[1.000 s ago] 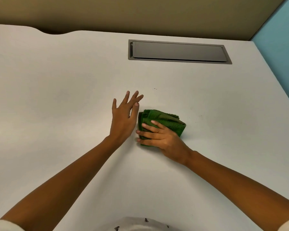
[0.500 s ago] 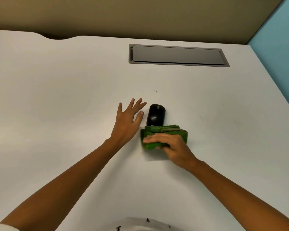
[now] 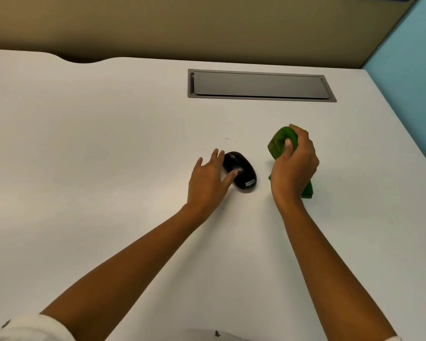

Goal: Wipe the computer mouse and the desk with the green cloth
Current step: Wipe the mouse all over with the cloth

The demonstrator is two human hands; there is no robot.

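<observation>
Right hand (image 3: 294, 166) has lifted green cloth (image 3: 279, 143) off desk (image 3: 108, 143), now to right of computer mouse (image 3: 240, 171), apart from it; half a second ago cloth lay flat just in front of mouse. Fingers closed round bunched cloth, lower end hanging behind wrist. Left hand (image 3: 208, 182) open, fingers spread, thumb resting on mouse's left side. Mouse black, white label at near end, mid-desk. Grey cable hatch (image 3: 261, 85) at far edge, closed.

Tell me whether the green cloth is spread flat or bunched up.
Bunched up. The right hand grips the green cloth as a folded wad, lifted beside the mouse.
</observation>
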